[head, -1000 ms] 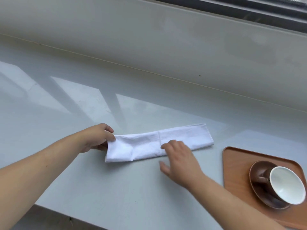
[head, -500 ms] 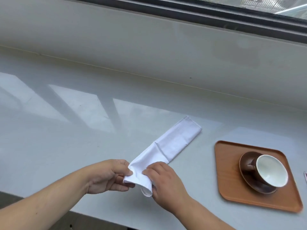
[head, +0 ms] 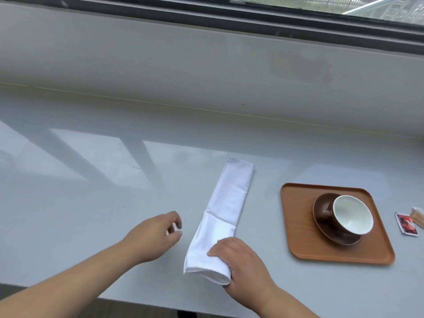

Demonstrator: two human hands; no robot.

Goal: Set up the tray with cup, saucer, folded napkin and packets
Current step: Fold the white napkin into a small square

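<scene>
On the bench point(head: 91, 203), napkin point(head: 226, 203) long axis runs away from the person, right hand point(head: 238, 262) fingers pinching its near end, left hand point(head: 156, 235) loosely curled, empty, just beside.

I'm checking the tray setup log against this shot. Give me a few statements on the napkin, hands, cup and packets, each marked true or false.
1. The right hand grips the near end of the white napkin. True.
2. The napkin lies on the tray. False: it lies on the counter, left of the tray.
3. The cup sits on the saucer on the tray. True.
4. The left hand holds the napkin. False: it is beside the napkin, not touching it.
5. The packets are on the tray. False: they lie on the counter, right of the tray.
</scene>
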